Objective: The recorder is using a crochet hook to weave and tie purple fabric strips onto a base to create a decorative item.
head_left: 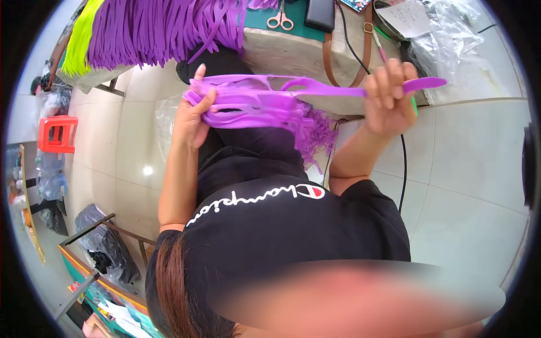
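Observation:
A bunch of glossy purple rubbery straps (pixel 248 107) stretches across in front of me, above my lap. My left hand (pixel 197 110) is closed round its left end, thumb across the top. One strap (pixel 332 90) is pulled out to the right, and the fingers of my right hand (pixel 391 96) are closed on it. Its rounded tip sticks out past that hand. A slim pink and green stick-like tool also shows at my right hand; what it is I cannot make out. Thin, curly purple strips (pixel 318 135) hang below the bunch.
Many purple straps (pixel 163 28) and lime-green ones (pixel 81 39) hang over the table's edge. Pink-handled scissors (pixel 280 21), a black case (pixel 320 14) and a brown bag strap (pixel 328 62) lie there. A red stool (pixel 57 134) stands left; clear plastic bags (pixel 451 34) lie right.

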Available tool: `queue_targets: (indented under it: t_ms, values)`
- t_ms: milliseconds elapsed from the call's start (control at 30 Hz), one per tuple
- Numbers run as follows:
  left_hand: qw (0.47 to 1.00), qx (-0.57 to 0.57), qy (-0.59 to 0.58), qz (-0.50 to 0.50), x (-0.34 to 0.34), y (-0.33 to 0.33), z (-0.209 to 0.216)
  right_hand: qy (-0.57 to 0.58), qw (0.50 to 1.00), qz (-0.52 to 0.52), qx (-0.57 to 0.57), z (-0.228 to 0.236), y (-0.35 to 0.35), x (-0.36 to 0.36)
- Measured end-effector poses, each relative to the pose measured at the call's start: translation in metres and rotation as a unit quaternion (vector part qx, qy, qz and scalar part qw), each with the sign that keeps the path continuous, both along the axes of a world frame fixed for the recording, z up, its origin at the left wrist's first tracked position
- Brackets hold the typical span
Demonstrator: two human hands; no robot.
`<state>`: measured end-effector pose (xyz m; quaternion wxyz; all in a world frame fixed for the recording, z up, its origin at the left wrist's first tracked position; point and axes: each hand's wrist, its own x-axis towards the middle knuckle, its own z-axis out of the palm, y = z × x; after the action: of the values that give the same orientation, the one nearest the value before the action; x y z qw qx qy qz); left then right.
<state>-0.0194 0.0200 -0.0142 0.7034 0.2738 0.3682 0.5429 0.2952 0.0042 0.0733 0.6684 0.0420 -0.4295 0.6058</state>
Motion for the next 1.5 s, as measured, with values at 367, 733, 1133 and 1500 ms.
queue_targets:
  t_ms: [367, 733, 1133, 1500]
  values:
    - [0.988, 0.019, -0.122, -0.095, -0.006, -0.006, 0.019, -0.12, 0.989, -0.056, -0.059, -0.011, 0.016, -0.044]
    - [0.884, 0.233, 0.399, -0.07, 0.05, -0.031, 0.031, -0.271, 0.959, -0.067, 0.052, 0.006, 0.025, -0.128]
    - [0.924, 0.194, 0.315, -0.097, 0.041, -0.037, 0.026, -0.412, 0.904, -0.103, 0.043, -0.043, 0.052, -0.118]
    - [0.953, 0.188, 0.231, -0.045, 0.038, -0.041, 0.03, -0.432, 0.901, 0.021, -0.043, -0.064, 0.032, -0.084]
